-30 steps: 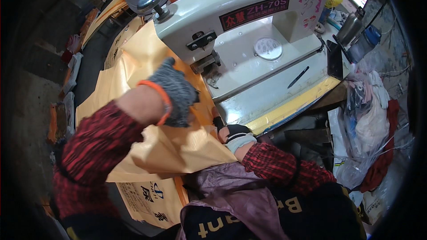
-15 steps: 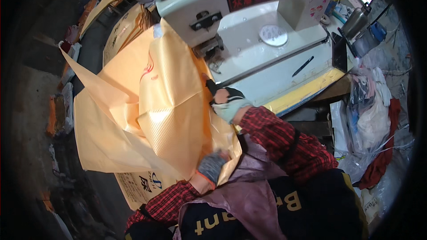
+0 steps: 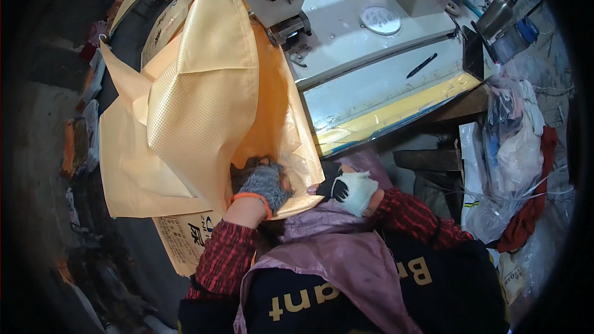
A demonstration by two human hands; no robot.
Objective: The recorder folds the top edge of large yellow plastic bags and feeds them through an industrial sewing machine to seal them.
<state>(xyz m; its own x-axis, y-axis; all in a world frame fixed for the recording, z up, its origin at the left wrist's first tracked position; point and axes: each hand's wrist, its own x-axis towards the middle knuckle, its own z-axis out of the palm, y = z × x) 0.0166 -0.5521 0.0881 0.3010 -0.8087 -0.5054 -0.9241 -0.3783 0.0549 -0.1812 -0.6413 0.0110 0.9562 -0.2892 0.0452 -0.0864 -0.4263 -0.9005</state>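
A large yellow woven sack lies across my front, its mouth spread and its upper panel folded up in a ridge. Inside the mouth, a shiny lining shows along the near right edge. My left hand, in a grey knit glove with an orange cuff, reaches into the mouth; its partly shaded fingers look apart against the inner side. At the sack's near right corner, my right hand, in a white and black glove, pinches the edge between thumb and fingers.
A white sewing machine stands beyond the sack, with a pen on its table. More printed sacks lie beneath and behind. To the right are a wooden bar, clear plastic bags, a red cloth and a metal bottle.
My left hand has moved up and left from the near edge into the sack's mouth. My right hand has come down from beside the machine to the near corner. The mouth gapes wider.
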